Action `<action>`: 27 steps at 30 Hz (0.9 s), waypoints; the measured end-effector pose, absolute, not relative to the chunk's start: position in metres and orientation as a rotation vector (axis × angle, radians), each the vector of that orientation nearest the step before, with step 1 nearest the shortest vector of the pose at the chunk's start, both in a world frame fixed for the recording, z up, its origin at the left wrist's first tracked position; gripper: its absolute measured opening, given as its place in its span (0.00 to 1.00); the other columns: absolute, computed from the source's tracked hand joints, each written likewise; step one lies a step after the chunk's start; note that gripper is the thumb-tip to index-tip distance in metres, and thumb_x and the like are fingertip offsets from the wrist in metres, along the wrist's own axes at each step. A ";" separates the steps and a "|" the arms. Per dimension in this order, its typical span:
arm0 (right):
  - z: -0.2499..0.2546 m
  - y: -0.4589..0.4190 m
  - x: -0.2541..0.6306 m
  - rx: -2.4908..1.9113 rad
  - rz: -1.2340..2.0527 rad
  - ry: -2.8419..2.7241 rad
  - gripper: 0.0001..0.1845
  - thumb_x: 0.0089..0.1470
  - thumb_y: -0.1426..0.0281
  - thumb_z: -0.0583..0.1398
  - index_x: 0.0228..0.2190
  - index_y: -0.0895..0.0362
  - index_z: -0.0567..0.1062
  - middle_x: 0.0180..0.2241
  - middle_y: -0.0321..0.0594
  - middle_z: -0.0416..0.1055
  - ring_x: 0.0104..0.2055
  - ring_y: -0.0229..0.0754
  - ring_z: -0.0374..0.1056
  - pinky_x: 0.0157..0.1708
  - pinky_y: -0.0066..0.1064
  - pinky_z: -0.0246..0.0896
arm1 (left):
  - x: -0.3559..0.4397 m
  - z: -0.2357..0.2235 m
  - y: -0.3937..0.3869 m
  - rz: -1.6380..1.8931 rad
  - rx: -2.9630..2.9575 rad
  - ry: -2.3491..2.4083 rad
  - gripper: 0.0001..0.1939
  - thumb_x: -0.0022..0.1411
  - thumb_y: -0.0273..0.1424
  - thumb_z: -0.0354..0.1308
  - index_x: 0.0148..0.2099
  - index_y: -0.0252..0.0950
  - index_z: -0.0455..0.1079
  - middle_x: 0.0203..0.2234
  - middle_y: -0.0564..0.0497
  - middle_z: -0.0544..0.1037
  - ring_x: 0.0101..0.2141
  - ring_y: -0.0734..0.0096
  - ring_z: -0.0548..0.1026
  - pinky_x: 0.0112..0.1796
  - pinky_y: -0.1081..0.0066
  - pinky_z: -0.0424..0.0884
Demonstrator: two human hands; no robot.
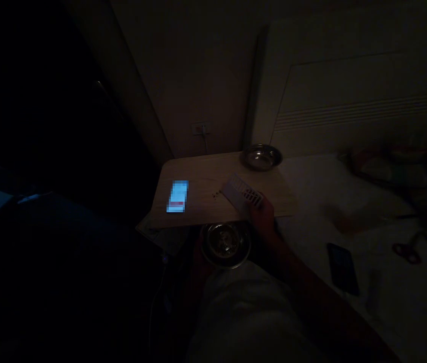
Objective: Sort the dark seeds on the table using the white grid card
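The room is very dark. My right hand (262, 212) is closed on a pale flat piece with a row of dark slots or bars (238, 194), which rests on or just above the wooden tabletop (202, 174); its exact kind is unclear. Several small dark crumbs (215, 194) lie at its left edge. Below the table's front edge, my left hand (200, 259) grips a round metal bowl (246, 252) by its left side. Some light scraps (226, 242) show inside the bowl. Shadow hides most of the left fingers.
On the tabletop are a lit phone (177, 196) at left and a second metal bowl (262, 157) at the back right. A wall socket (199, 128) has a plug and cable. On the bed at right lie a dark phone-like device (342, 268) and scissors-like handles (406, 253).
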State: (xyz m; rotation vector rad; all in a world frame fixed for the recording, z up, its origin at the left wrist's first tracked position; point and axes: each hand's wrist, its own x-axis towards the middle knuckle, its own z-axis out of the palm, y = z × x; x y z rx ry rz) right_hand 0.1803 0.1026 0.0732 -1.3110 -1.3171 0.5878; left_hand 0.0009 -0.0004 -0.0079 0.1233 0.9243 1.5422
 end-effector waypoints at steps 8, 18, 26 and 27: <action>0.083 0.119 0.167 -1.219 0.569 -1.447 0.18 0.48 0.70 0.57 0.43 0.58 0.71 0.39 0.44 0.75 0.40 0.46 0.70 0.41 0.37 0.65 | -0.001 -0.008 0.001 1.554 0.225 0.977 0.16 0.56 0.36 0.56 0.46 0.40 0.72 0.46 0.49 0.75 0.56 0.58 0.63 0.56 0.60 0.56; 0.080 0.123 0.162 -1.182 0.590 -1.527 0.18 0.49 0.70 0.56 0.44 0.57 0.71 0.39 0.43 0.75 0.39 0.44 0.71 0.40 0.35 0.65 | 0.002 0.002 -0.013 1.643 0.335 1.034 0.21 0.54 0.31 0.57 0.51 0.42 0.69 0.53 0.51 0.70 0.60 0.60 0.55 0.58 0.60 0.53; 0.081 0.122 0.158 -1.136 0.660 -1.562 0.17 0.49 0.70 0.55 0.42 0.57 0.72 0.38 0.42 0.75 0.39 0.44 0.71 0.41 0.36 0.65 | -0.002 0.020 -0.009 1.544 0.048 0.909 0.23 0.57 0.41 0.52 0.52 0.38 0.68 0.53 0.48 0.70 0.58 0.54 0.58 0.55 0.57 0.56; 0.081 0.122 0.158 -1.133 0.666 -1.562 0.17 0.49 0.70 0.55 0.42 0.57 0.72 0.39 0.42 0.75 0.40 0.44 0.71 0.41 0.36 0.65 | -0.002 0.021 -0.007 1.533 0.033 0.904 0.24 0.57 0.43 0.52 0.52 0.38 0.68 0.52 0.47 0.71 0.58 0.53 0.59 0.55 0.57 0.57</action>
